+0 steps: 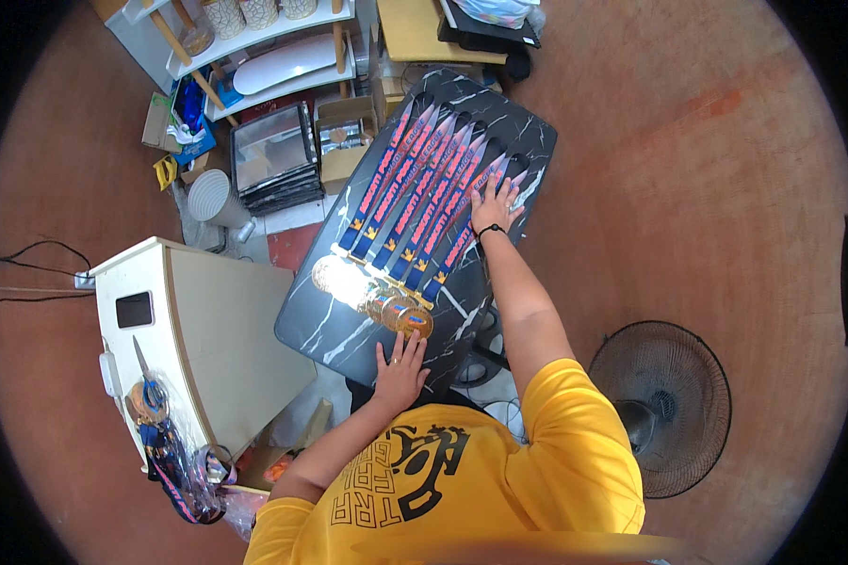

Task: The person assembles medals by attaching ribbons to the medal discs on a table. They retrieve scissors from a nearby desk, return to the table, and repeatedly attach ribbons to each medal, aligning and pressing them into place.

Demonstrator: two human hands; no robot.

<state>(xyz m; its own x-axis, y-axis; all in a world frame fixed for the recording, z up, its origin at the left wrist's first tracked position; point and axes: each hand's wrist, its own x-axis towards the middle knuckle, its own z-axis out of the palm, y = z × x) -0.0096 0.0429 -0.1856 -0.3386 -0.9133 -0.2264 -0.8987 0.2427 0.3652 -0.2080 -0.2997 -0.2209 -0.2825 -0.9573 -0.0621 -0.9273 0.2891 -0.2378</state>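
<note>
Several medals on dark blue ribbons with pink lettering lie side by side, slanted across a black marble-patterned table (pixel 325 334). Their round gold discs overlap near the table's front, and glare washes out the leftmost ones. My left hand (pixel 400 377) has its fingers apart, the fingertips at the lower edge of the nearest gold medal (pixel 415 325). Toward the far right, my right hand (pixel 494 207) rests flat with spread fingers over the upper part of the rightmost ribbon (pixel 450 266). That hand covers part of the ribbon.
To the left stands a white cabinet (pixel 226 320) with a phone (pixel 135 310), scissors (pixel 148 381) and a bundle of ribbons (pixel 165 461) on top. A black fan (pixel 664 405) is at the right. Beyond the table are a cardboard box (pixel 344 169), stacked black frames (pixel 273 155) and shelves (pixel 283 30).
</note>
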